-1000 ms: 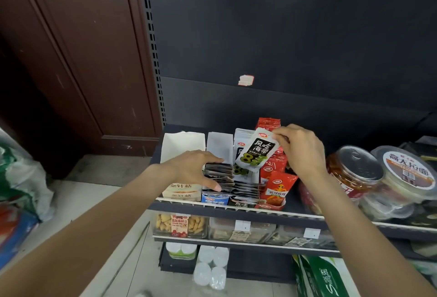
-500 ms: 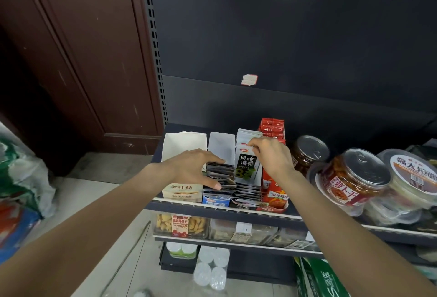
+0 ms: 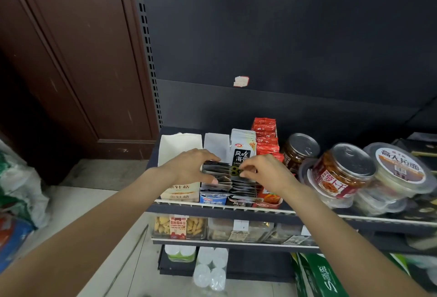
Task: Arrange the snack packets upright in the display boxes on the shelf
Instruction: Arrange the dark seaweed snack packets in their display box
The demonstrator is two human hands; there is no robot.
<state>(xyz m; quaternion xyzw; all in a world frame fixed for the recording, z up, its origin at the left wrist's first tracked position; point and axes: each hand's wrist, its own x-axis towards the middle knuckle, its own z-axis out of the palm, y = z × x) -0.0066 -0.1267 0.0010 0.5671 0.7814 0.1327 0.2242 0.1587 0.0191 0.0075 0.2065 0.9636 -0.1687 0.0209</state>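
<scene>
Display boxes stand side by side on the dark shelf [image 3: 236,209]. A white-and-black seaweed packet [image 3: 241,155] stands upright in the third box, in front of more of its kind. My right hand [image 3: 262,173] pinches the top edges of the silver packets [image 3: 243,185] in front of it. My left hand [image 3: 189,166] lies over the row of silver packets [image 3: 216,184] in the blue-fronted box [image 3: 212,198], fingers spread and thumb on their tops. Red packets [image 3: 266,140] fill the rightmost box. The leftmost white box [image 3: 179,147] looks empty at the back.
Jars with metal lids [image 3: 343,169] and round noodle tubs [image 3: 399,169] crowd the shelf to the right. Lower shelves hold clear snack bins [image 3: 179,225]. A brown wooden door [image 3: 71,60] and plastic bags [image 3: 16,190] stand at the left. Green cartons [image 3: 316,275] sit on the floor.
My right hand brought the seaweed packet down from mid-air into the third box, let go of it, and moved forward onto the silver packets. My left hand stayed on its row.
</scene>
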